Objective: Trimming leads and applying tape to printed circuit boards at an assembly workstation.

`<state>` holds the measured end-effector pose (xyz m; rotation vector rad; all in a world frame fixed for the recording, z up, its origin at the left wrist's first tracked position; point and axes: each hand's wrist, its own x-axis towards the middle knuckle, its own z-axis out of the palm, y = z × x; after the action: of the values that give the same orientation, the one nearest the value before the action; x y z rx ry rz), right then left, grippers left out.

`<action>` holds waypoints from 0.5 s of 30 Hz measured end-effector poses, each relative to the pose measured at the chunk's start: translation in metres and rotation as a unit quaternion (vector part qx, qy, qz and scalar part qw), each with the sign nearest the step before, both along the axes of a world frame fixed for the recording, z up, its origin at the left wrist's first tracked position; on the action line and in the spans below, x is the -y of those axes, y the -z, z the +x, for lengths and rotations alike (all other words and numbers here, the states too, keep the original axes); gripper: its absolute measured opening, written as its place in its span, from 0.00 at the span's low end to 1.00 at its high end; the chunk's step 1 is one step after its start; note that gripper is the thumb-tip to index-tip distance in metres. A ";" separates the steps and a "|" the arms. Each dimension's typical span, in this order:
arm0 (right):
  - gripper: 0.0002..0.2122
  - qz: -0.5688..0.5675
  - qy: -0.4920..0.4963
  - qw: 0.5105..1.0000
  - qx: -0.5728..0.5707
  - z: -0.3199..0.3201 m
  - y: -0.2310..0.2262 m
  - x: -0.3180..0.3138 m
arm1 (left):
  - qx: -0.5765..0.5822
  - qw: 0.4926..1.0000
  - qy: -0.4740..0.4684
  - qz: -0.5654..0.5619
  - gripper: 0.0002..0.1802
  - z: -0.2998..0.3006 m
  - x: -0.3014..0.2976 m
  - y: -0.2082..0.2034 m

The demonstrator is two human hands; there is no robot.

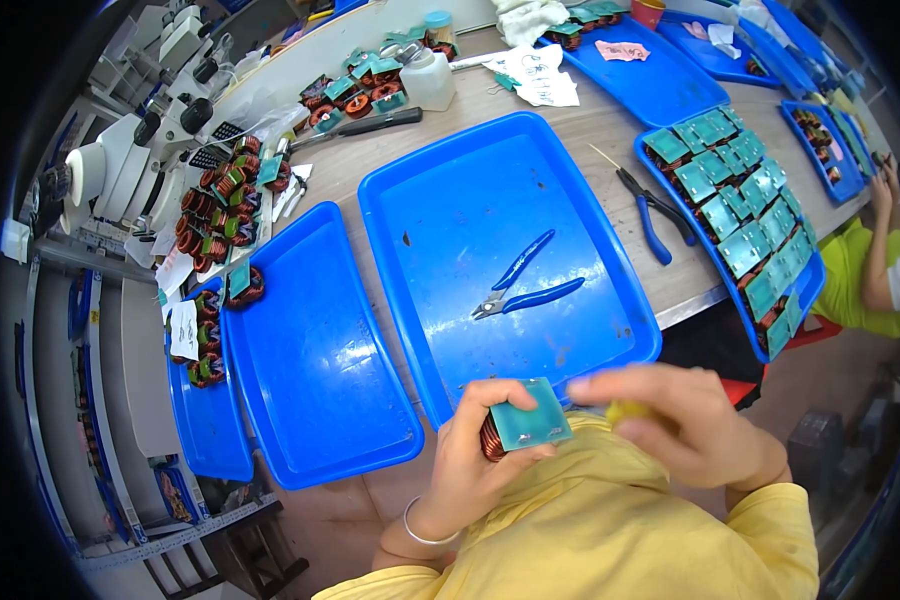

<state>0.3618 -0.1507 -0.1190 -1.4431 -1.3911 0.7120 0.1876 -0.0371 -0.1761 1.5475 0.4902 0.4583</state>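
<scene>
My left hand (475, 460) grips a copper-wound coil (491, 440) with a square green circuit board (533, 420) on it, just past the near edge of the middle blue tray (450, 270). The board faces up, with the thumb and fingers closed around its left side. To the right of the board, my right hand (685, 420) is smeared by motion, its index finger reaching toward the board's corner. Something yellow (627, 411) shows by its fingertips; I cannot tell whether it is held or worn. Blue-handled side cutters (523, 285) lie spread in the middle tray.
Blue-handled pliers (652, 215) lie right of the middle tray. Beyond them, a tilted blue tray holds rows of green-board coils (735, 205). Another blue tray (315, 350) and piled coils (220, 210) are at left. A white bottle (429, 80) stands behind. A co-worker's arm (878, 240) is far right.
</scene>
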 end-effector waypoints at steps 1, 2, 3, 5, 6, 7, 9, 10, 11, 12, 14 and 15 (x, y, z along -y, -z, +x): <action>0.17 -0.043 0.020 0.999 0.008 0.005 -0.003 -0.002 | 0.003 0.999 0.005 -0.033 0.23 0.000 0.000 0.001; 0.17 -0.043 0.020 0.999 0.009 0.008 0.000 -0.007 | 0.004 0.999 0.006 -0.033 0.23 0.000 -0.001 0.003; 0.17 -0.079 0.050 0.995 0.037 0.011 0.006 -0.013 | 0.012 0.999 0.008 -0.033 0.23 0.000 -0.001 0.005; 0.15 -0.150 0.088 0.983 0.062 0.011 0.023 -0.023 | 0.022 0.999 0.012 -0.032 0.25 0.003 0.000 0.004; 0.15 -0.148 0.087 0.983 0.063 0.011 0.033 -0.027 | 0.042 0.995 0.007 -0.092 0.25 0.004 0.002 0.000; 0.13 -0.140 0.062 0.980 0.126 0.012 0.043 -0.029 | 0.061 0.987 0.005 -0.152 0.25 0.007 0.003 -0.002; 0.12 -0.099 0.023 0.977 0.190 0.012 0.060 -0.035 | 0.086 0.982 0.036 -0.166 0.21 0.005 -0.001 -0.002; 0.12 -0.097 0.022 0.977 0.189 0.012 0.063 -0.041 | 0.109 0.975 0.065 -0.182 0.20 0.003 -0.003 -0.002; 0.12 -0.051 0.047 0.975 0.209 0.014 0.065 -0.051 | 0.108 0.976 0.064 -0.180 0.20 0.002 -0.003 -0.003; 0.12 -0.005 0.073 0.971 0.228 0.017 0.067 -0.060 | 0.094 0.976 0.035 -0.193 0.19 0.001 -0.003 -0.005; 0.12 0.008 0.095 0.964 0.250 0.021 0.080 -0.073 | 0.081 0.975 0.010 -0.205 0.18 0.003 -0.004 -0.007; 0.12 -0.022 0.091 0.951 0.295 0.022 0.088 -0.077 | 0.078 0.982 -0.049 -0.167 0.16 0.005 -0.003 -0.007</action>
<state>0.3840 -0.0734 -0.2070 -1.8860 -1.6563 0.1903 0.1928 -0.0338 -0.1688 1.1582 0.4951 0.5397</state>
